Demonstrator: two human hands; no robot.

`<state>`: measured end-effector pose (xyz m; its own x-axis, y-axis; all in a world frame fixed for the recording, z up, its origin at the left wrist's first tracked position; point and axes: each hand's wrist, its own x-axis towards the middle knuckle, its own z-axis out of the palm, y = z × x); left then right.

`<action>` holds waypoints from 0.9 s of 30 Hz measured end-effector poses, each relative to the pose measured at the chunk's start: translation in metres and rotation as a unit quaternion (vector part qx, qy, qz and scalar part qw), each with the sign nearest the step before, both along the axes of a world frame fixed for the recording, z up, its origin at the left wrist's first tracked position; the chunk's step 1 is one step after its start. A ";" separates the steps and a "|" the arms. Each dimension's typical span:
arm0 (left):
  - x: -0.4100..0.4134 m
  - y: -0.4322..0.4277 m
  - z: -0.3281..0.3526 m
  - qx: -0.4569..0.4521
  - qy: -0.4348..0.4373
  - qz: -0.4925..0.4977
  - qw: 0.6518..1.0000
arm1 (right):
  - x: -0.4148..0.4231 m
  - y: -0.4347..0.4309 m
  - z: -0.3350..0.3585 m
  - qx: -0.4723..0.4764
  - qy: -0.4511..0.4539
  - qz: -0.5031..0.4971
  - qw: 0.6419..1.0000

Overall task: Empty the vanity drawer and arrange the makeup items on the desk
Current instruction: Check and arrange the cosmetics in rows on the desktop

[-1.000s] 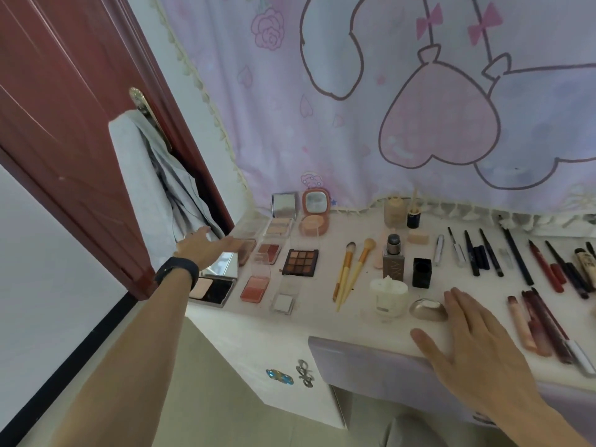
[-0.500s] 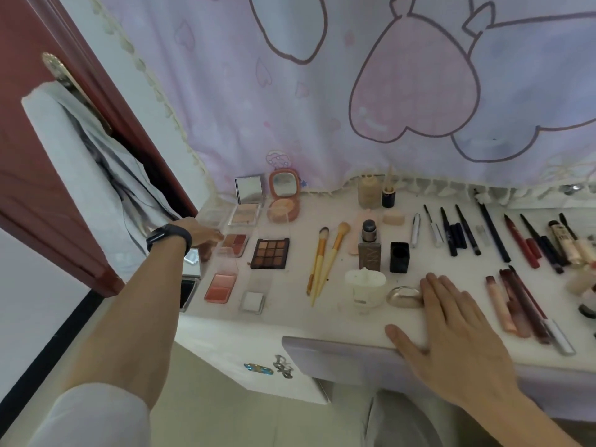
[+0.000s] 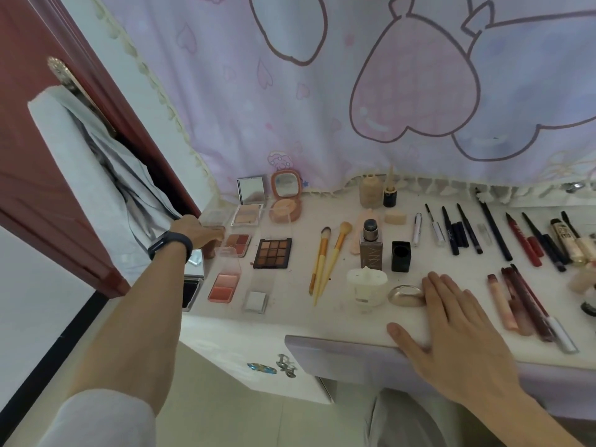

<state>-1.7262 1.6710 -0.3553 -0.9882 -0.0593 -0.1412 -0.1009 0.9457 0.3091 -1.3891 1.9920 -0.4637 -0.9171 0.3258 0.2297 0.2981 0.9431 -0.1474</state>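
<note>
I see left hand (image 3: 198, 232) reached to far-left edge of desk (image 3: 322, 321), fingers on small clear-lidded palette (image 3: 216, 218); whether it grips, cannot tell. Right hand (image 3: 451, 330) flat, fingers spread wide, palm down on front edge, holding nothing, fingertips just beside gold oval compact (image 3: 407, 295). Makeup laid in rows: brown eyeshadow palette (image 3: 272, 253), two brushes (image 3: 327, 258), pencils (image 3: 493, 232) at right.

One head-worn camera looks steeply down, close above the desk (image 3: 338, 324).
</note>
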 end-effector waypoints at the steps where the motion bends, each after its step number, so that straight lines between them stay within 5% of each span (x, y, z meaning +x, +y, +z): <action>1: 0.002 0.000 0.001 0.010 0.010 0.010 1.000 | 0.000 0.000 0.000 -0.001 0.001 0.000 1.000; 9: 0.026 0.006 0.038 0.149 0.139 0.032 0.978 | 0.002 0.002 -0.001 -0.010 -0.005 0.000 1.000; 16: 0.107 0.044 0.078 0.426 0.154 -0.061 0.889 | 0.005 0.002 0.006 -0.034 -0.001 0.006 0.999; 22: 0.202 0.090 0.075 0.429 0.146 -0.135 0.881 | 0.016 0.006 0.018 -0.086 0.025 0.054 0.995; 27: 0.267 0.128 0.048 0.377 0.128 -0.248 0.883 | 0.040 0.002 0.038 -0.306 0.174 0.084 0.932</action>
<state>-1.4593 1.7993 -0.3078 -0.8711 0.4064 0.2757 0.4325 0.3689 0.8227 -1.3496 1.9942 -0.4256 -0.8711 0.3531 0.3414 -0.0121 0.6795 -0.7336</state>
